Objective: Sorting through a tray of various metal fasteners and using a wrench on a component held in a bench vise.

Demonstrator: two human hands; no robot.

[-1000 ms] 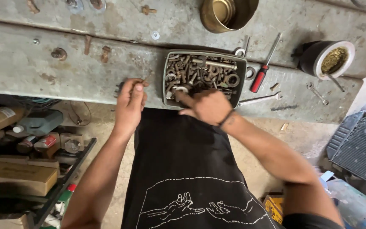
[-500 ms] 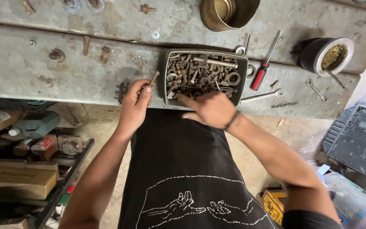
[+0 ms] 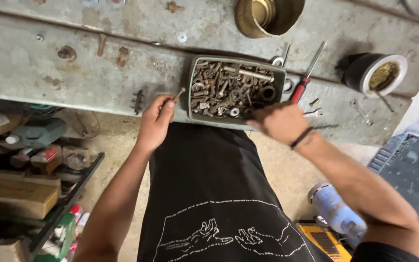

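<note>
Lifted off the bench (image 3: 49,73), left hand (image 3: 155,123) now pinches a rusty bolt (image 3: 178,94) beside the tray (image 3: 190,92). Right hand (image 3: 280,121), fingers curled, digs at the tray's lower edge, seemingly sorting; a matching nut looks needed next.

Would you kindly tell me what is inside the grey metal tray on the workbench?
The tray holds a heap of rusty bolts, nuts and washers, plus a black rubber ring. The right hand covers its near right corner, and the lower layers are buried.
</note>
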